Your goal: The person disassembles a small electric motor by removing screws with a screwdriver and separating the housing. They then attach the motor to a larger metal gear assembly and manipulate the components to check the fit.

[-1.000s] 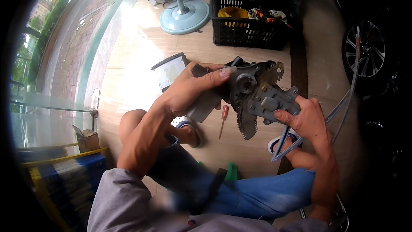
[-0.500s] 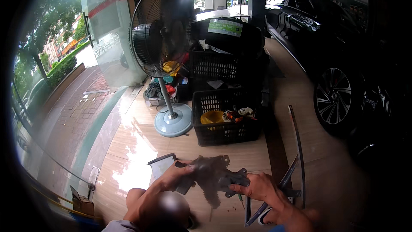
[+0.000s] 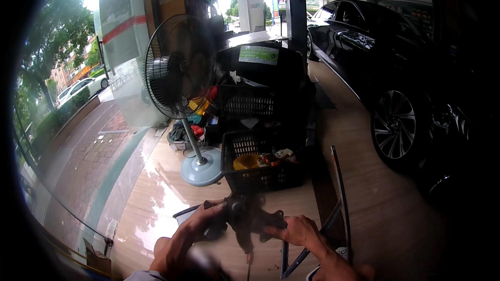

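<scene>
Between my hands, above the floor, is a dark toothed gear mechanism (image 3: 240, 225); its curved row of teeth points down. My left hand (image 3: 201, 219) is closed round its left end, thumb on top. At the other end, my right hand (image 3: 299, 230) grips a dark bracket-like part with lobed edges, its fingers partly hidden. Behind my right forearm, long thin metal bars (image 3: 341, 198) lie on the floor, some crossing. A flat pale panel with a dark edge (image 3: 183, 214) shows just beyond my left hand.
Ahead stands a black plastic crate (image 3: 260, 179) holding a yellow item and tools. Left of it is a standing fan (image 3: 202, 169) with a pale blue base. A black car (image 3: 359, 47) is parked at the right. A glass panel (image 3: 122, 67) stands at the left.
The view has tilted up, so the crate, fan and bars sit lower in the picture. The mechanism has turned slightly, with both hands still gripping it.
</scene>
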Demonstrator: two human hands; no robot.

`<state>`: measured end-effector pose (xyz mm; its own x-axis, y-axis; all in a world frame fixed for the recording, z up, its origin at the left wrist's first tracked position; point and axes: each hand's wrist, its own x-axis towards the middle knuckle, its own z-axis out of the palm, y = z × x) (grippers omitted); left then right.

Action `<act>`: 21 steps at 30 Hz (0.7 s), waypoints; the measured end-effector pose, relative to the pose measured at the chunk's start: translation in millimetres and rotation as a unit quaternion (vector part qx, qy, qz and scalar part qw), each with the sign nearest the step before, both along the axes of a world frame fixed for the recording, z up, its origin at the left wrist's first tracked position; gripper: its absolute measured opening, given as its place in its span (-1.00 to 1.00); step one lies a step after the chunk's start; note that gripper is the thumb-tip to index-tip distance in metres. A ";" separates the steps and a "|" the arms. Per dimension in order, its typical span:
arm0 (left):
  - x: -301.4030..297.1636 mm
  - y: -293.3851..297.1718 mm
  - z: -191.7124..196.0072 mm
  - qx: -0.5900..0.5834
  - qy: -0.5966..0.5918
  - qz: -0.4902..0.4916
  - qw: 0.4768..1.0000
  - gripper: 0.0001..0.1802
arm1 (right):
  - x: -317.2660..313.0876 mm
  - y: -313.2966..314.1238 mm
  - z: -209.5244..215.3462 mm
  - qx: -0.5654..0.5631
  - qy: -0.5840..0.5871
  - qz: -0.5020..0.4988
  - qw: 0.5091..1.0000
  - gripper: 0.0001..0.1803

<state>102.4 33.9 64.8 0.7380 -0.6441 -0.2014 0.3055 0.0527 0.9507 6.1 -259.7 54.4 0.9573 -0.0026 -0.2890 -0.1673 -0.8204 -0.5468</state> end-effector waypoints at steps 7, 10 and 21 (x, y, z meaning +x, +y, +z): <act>19.9 13.8 -16.7 -0.007 0.013 0.058 0.998 -0.31 | 2.3 6.1 19.2 0.028 -0.005 0.016 0.999 0.06; 9.6 11.8 8.7 0.010 0.059 0.069 0.996 -0.28 | 6.2 6.8 15.4 0.001 0.003 0.019 1.000 0.01; -14.5 4.5 20.2 -0.088 -0.045 0.002 0.995 -0.50 | -5.4 -20.6 -45.7 -0.164 -0.177 0.203 0.949 -0.40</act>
